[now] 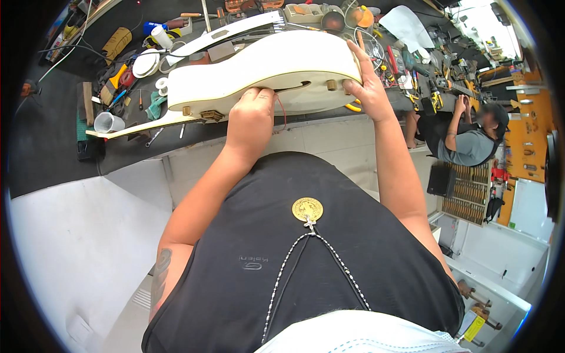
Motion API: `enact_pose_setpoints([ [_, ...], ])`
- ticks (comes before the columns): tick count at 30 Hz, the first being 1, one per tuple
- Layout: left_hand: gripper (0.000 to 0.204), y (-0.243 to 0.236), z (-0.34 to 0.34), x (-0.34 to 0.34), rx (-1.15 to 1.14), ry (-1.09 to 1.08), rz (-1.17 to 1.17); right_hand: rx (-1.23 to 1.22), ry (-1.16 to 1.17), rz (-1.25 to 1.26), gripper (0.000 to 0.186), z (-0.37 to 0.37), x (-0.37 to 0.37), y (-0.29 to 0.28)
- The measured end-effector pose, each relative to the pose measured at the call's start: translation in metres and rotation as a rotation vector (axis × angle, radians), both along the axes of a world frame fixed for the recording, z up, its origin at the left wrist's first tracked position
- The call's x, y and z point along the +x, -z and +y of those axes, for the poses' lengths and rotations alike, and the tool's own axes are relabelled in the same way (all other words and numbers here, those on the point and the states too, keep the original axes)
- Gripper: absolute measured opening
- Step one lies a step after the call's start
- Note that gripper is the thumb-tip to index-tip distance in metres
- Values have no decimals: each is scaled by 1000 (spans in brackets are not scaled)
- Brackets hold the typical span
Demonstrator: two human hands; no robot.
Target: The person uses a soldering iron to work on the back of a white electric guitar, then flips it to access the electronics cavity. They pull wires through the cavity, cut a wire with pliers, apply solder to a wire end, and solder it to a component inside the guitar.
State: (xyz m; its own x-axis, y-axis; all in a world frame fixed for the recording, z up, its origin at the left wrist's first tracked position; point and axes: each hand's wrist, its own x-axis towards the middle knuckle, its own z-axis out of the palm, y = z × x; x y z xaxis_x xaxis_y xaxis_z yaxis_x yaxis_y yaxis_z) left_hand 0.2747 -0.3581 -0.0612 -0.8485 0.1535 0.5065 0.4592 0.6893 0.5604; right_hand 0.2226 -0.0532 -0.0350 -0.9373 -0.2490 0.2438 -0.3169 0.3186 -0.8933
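Observation:
A cream-white hollow-body guitar (259, 56) is tipped on its side along the bench's near edge, its face turned toward me and its neck pointing left. My right hand (369, 88) grips the rounded end of the body, thumb on the face beside a gold-coloured knob (331, 85). My left hand (252, 115) is closed at the sound hole (301, 85), its fingertips hidden against or inside the opening. A thin red wire (283, 112) hangs out beside that hand. Whether the fingers pinch it does not show. A brass-coloured metal part (210, 115) sits on the face farther left.
Tools and parts crowd the dark workbench (47, 159). A clear plastic cup (109, 122) and a white spool (162, 85) stand near the neck. Behind the body lies a long white strip (226, 34). At the far right another person (474, 138) works at the bench.

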Motion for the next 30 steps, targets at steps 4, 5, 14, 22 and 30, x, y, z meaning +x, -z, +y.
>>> enact_pose_setpoints([
  [4, 10, -9, -4, 3, 7, 19, 36, -5, 9, 6, 90, 0, 0, 2],
  [5, 11, -9, -5, 5, -3, 8, 44, 12, 9, 10, 90, 2, -2, 4],
  [14, 5, -10, -12, 4, -15, -96, 77, 34, 9, 42, 90, 4, -1, 7],
  [22, 13, -1, -4, 0, -11, -50, 56, -6, -6, 15, 89, 0, 2, -1],
  [30, 6, 2, 5, -2, -35, 23, 58, 57, 9, 95, 90, 1, -2, 6],
])
